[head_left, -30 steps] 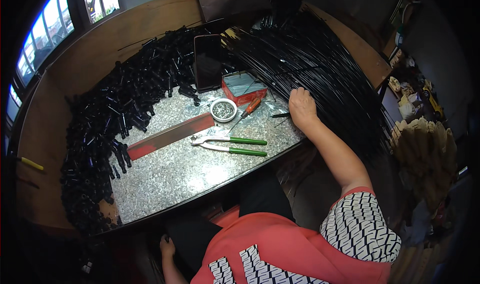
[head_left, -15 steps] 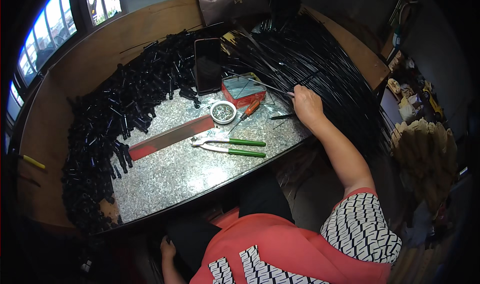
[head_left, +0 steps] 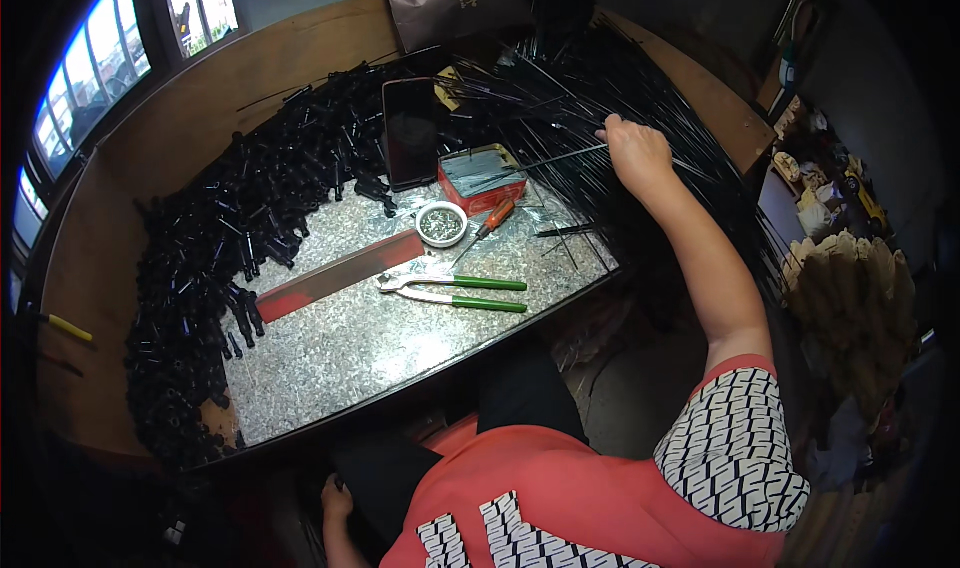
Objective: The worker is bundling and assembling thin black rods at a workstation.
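My right hand (head_left: 638, 156) is closed on a thin grey rod (head_left: 565, 156) over a pile of long black rods (head_left: 690, 118). The held rod slants left toward a red box (head_left: 480, 204), which contains many thin grey rods. Below on the left, my left hand (head_left: 337, 496) hangs beside my thigh with curled fingers. Something small and dark shows at it, but I cannot make it out. An orange-handled screwdriver (head_left: 496, 218) lies in front of the box. Nearer me lie pincers (head_left: 465, 293) with green handles.
Black tubular parts (head_left: 280, 178) are heaped along the table's left and back. A phone (head_left: 410, 133) stands behind a white bowl (head_left: 464, 226) of small metal bits. A red bar (head_left: 340, 276) crosses the speckled tabletop (head_left: 330, 368). A dark bag (head_left: 440, 8) stands at the back.
My right hand has moved up and to the right, away from the red box. The rod in it now tilts the other way, its right end higher. My left hand stays low.
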### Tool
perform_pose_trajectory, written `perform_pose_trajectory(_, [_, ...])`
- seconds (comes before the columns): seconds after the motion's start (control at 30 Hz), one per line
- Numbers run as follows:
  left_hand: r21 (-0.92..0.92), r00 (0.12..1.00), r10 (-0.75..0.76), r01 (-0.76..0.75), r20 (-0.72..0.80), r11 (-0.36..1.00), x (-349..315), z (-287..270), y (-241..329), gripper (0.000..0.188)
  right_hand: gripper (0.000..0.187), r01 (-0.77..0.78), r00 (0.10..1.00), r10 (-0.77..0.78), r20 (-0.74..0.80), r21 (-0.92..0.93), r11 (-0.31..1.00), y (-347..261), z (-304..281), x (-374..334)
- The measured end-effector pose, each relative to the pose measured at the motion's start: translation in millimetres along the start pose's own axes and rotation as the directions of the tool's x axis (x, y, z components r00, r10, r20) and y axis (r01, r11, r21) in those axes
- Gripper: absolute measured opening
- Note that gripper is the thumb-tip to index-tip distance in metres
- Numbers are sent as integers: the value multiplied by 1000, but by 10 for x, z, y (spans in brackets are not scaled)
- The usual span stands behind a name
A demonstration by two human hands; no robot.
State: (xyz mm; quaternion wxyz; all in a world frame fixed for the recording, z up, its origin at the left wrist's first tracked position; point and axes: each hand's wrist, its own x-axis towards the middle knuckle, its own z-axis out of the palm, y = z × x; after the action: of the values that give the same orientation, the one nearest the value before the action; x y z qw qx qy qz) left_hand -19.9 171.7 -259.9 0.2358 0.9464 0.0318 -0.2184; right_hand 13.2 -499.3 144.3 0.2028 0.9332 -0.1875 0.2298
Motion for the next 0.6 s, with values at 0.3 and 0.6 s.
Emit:
perform_pose_trajectory(0.3, [130, 983, 156, -144, -91, 981, -154, -321, 292, 40, 13, 110, 994, -113, -11, -155, 982, 225, -391, 417])
perform_pose_trajectory(0.6, [257, 158, 949, -939, -272, 230, -969, -1016, 3137, 33, 13, 143, 989, -147, -15, -158, 977, 324, -372, 498])
